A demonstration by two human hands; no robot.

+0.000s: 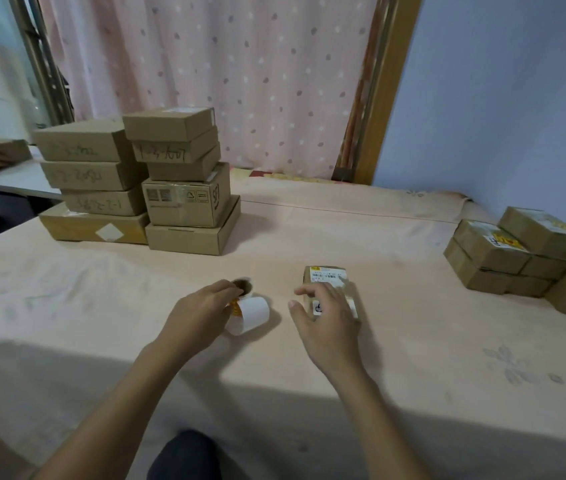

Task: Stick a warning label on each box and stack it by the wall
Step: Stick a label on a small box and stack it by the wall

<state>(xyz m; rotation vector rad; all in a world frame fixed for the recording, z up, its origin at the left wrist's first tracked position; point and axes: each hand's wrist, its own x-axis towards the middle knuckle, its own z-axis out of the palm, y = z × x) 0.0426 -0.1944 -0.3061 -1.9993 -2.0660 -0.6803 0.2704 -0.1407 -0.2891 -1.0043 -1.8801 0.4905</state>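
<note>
left hand (205, 304) grips label roll (254, 311) | right hand (328, 317) spread over box (326, 274)

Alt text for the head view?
A person's left hand holds a label roll while the open right hand reaches over a small cardboard box on a peach cloth. A left box stack stands at the back; a right box stack sits by the blue wall.

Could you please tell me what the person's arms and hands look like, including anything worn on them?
The left hand and right hand are ungloved, and no ring, watch or bracelet shows. The left forearm and right forearm are uncovered as far as the view reaches; no sleeve appears.
</note>
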